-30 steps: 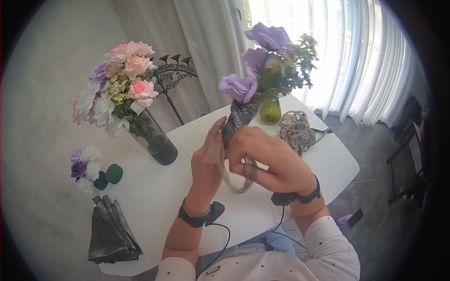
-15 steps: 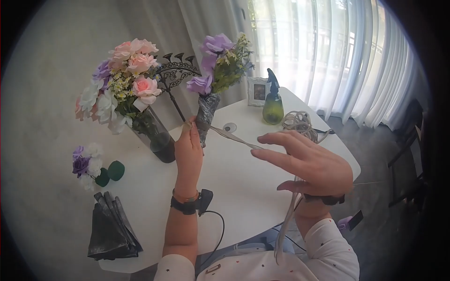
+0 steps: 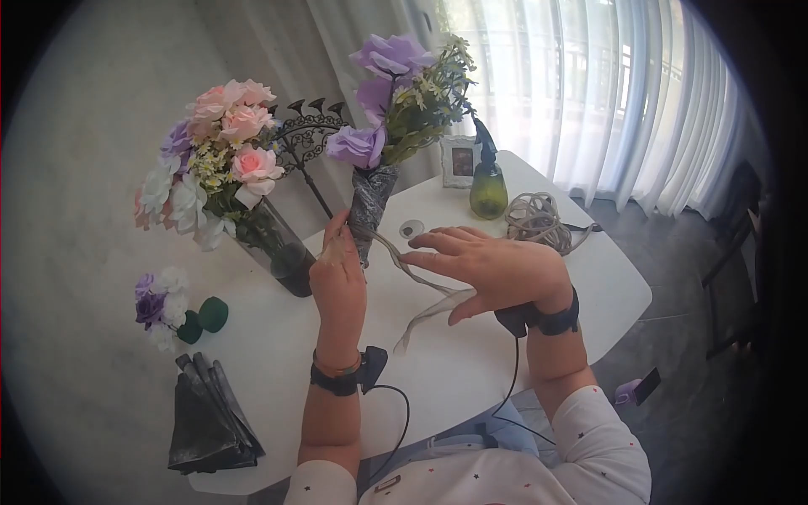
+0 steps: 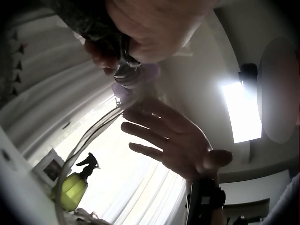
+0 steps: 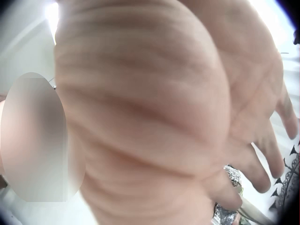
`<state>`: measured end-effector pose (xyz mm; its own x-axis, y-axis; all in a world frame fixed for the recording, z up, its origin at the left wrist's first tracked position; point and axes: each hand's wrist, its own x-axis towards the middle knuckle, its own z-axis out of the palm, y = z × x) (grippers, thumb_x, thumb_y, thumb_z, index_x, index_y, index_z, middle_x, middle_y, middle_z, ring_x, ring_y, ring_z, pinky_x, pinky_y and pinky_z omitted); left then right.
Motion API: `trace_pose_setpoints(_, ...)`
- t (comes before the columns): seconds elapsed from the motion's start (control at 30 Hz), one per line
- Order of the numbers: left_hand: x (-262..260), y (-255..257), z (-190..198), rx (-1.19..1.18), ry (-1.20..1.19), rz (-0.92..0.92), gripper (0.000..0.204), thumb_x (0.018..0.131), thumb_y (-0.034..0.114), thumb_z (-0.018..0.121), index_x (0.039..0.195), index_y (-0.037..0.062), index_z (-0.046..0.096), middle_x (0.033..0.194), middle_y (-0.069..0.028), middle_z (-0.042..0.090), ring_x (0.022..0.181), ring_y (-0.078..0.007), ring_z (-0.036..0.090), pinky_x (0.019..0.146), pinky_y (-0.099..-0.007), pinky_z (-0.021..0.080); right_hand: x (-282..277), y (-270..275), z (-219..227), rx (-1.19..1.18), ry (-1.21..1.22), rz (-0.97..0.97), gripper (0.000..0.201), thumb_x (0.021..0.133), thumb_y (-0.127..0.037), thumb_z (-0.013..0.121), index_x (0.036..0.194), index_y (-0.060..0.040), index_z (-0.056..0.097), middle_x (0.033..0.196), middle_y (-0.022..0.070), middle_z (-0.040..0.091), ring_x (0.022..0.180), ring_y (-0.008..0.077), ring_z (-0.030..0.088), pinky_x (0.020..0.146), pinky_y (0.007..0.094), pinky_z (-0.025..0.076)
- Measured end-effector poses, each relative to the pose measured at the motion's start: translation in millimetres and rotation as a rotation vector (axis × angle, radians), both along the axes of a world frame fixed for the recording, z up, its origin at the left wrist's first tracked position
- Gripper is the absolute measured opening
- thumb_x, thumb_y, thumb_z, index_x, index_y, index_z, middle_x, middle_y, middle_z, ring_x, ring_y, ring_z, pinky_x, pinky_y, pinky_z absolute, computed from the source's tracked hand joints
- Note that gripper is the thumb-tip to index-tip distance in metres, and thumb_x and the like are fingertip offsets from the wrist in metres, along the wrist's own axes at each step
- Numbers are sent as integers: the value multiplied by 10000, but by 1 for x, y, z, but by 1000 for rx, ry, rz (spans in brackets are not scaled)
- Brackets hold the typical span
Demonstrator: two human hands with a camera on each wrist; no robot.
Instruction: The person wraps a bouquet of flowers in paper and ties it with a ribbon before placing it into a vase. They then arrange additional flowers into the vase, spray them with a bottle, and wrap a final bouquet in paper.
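Note:
My left hand [image 3: 339, 290] grips the lower end of a bouquet, around its crinkled dark grey wrapping [image 3: 374, 192]. Purple roses [image 3: 392, 55] and small white flowers with green leaves rise above the wrapping. From the grip a pale grey ribbon [image 3: 438, 290] trails to the right, its loose part sagging over the table. My right hand [image 3: 509, 273] hovers right of the bouquet with fingers stretched out, overlapping the ribbon in the head view. The left wrist view shows that right hand [image 4: 173, 138] spread, palm visible; the ribbon [image 4: 89, 133] runs down past it.
A glass vase [image 3: 278, 252] of pink, white and purple flowers stands left on the white table [image 3: 446, 370]. Folded dark sheets [image 3: 215, 417] and a small flower bunch [image 3: 164, 303] lie nearby. A green spray bottle [image 3: 488, 194], frame [image 3: 459, 162] and coiled ribbon [image 3: 536, 220] are behind.
My right hand first worked at the wrapping, swung out right along the ribbon, then came back closer to the bouquet. The bouquet moved left with my left hand, and the ribbon has slackened.

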<state>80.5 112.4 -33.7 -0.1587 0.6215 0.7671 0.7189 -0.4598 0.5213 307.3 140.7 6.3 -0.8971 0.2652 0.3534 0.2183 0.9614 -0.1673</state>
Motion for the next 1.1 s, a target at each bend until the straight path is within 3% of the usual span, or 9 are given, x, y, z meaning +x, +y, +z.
trace_pose_setpoints(0.17, 3, -5, 4, -19, -12, -10, 323, 1008, 180, 369, 1127, -47, 567, 833, -75, 574, 482, -73, 462, 381, -228, 371, -24, 6, 0, -91, 313, 127, 700, 759, -381, 729, 1237, 33, 430, 1203, 192, 511, 1126, 347, 503, 950, 404, 409)
trace_pose_setpoints(0.23, 3, -5, 3, -22, -7, -21, 326, 1009, 180, 368, 1117, -54, 568, 822, -74, 574, 477, -71, 460, 380, -229, 369, -35, -1, 2, -323, 539, -271, 623, 718, -374, 770, 1119, 13, 492, 1190, 162, 546, 1104, 299, 535, 915, 365, 433)
trace_pose_setpoints(0.27, 4, -4, 2, 15, -7, -37, 333, 1010, 184, 367, 1108, -62, 568, 800, -67, 574, 469, -68, 453, 378, -226, 362, -40, 1, -3, -163, 661, -229, 472, 781, -332, 738, 1019, 4, 508, 1027, 127, 610, 960, 244, 599, 825, 339, 468)
trace_pose_setpoints(0.37, 3, -6, 4, 0, -80, -81, 344, 1012, 192, 365, 1098, -72, 567, 764, -55, 574, 459, -58, 442, 378, -218, 348, -46, 4, -3, -742, 401, -181, 367, 847, -284, 688, 1001, 2, 515, 879, 87, 614, 847, 180, 615, 738, 319, 487)
trace_pose_setpoints(0.47, -6, -4, 3, -45, -176, -94, 352, 1015, 199, 363, 1102, -77, 564, 749, -43, 572, 458, -48, 435, 382, -208, 341, -46, -9, 8, -810, 434, -203, 269, 890, -230, 638, 951, 10, 533, 764, 60, 599, 747, 142, 618, 664, 311, 493)
trace_pose_setpoints(0.67, 1, -5, 4, -15, -176, -85, 371, 1021, 213, 350, 1113, -78, 561, 740, -35, 568, 465, -39, 431, 389, -201, 336, -71, -4, -19, -168, 779, -153, 215, 895, -153, 601, 947, 39, 519, 709, 122, 591, 653, 216, 585, 609, 322, 465)
trace_pose_setpoints(0.87, -3, -6, 5, -64, -236, -144, 360, 1023, 230, 350, 1091, -54, 561, 740, -37, 565, 478, -49, 449, 387, -202, 339, -59, -10, -1, -888, 603, -135, 181, 913, -137, 552, 933, 42, 536, 744, 163, 609, 675, 302, 584, 636, 357, 461)
trace_pose_setpoints(1.03, -7, -19, 27, -154, -584, -229, 366, 1015, 304, 370, 1045, -19, 542, 681, -51, 539, 436, -83, 443, 370, -216, 339, -44, -4, 1, -483, 545, -73, 138, 917, -107, 530, 905, 27, 562, 757, 124, 613, 684, 249, 592, 634, 334, 458)
trace_pose_setpoints(1.1, -21, -28, 34, -289, -970, -476, 358, 1006, 344, 357, 908, 32, 504, 583, -70, 487, 384, -119, 419, 378, -253, 348, -36, 5, 1, -421, 503, -22, 123, 922, -97, 528, 910, 15, 575, 755, 97, 609, 701, 203, 602, 647, 316, 465)
